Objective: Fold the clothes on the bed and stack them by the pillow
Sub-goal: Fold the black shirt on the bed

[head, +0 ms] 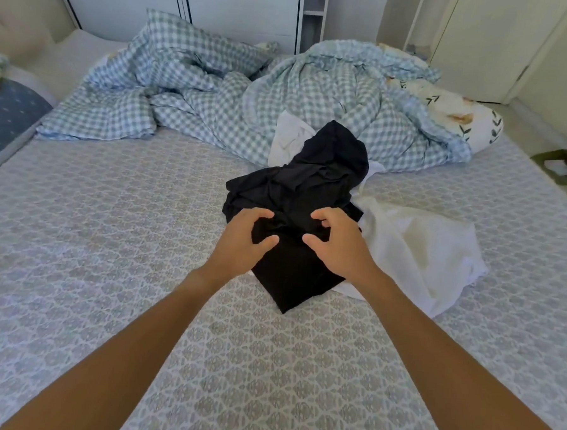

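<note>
Two hands point(241, 242) point(338, 242) on black garment point(306, 183)

A black garment point(296, 195) lay over white clothes point(415, 251) on a bed point(110, 238) patterned in grey-and-white lattice, behind them a blue-and-white checked duvet point(216, 89) and a navy dotted pillow point(8, 115).

A rumpled checked duvet point(215, 102) lies before white wardrobe doors point(240, 8).
</note>
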